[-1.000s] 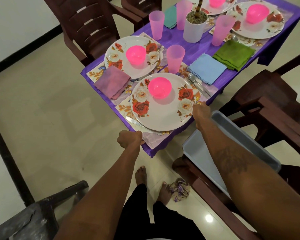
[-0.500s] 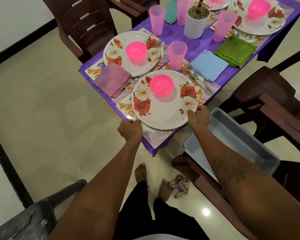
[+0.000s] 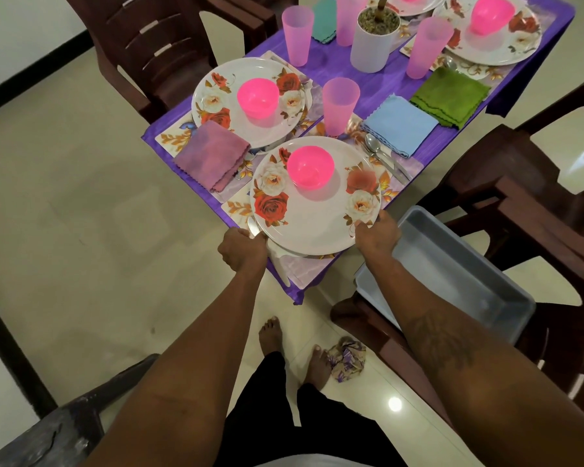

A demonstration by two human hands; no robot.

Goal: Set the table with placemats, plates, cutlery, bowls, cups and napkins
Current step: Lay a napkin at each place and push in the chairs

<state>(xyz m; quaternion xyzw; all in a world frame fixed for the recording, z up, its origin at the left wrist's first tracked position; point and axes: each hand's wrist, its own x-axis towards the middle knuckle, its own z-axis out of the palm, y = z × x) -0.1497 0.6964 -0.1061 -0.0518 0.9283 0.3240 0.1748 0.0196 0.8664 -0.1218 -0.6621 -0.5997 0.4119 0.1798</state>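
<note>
Near corner of table [image 3: 317,62]: floral plate [image 3: 317,220] carrying pink bowl [image 3: 310,166] sits on placemat [image 3: 300,269]. Left hand [image 3: 241,246] curls round the plate's near-left rim; right hand [image 3: 376,234] pinches the near-right rim, thumb on top. Judged step: final positioning of this plate. The setting looks otherwise complete, with cup [image 3: 340,106], blue napkin [image 3: 400,124] and spoon [image 3: 373,144] toward the right edge. Next move likely needs a level slide to centre the plate on the mat, bowl kept steady, then release.
</note>
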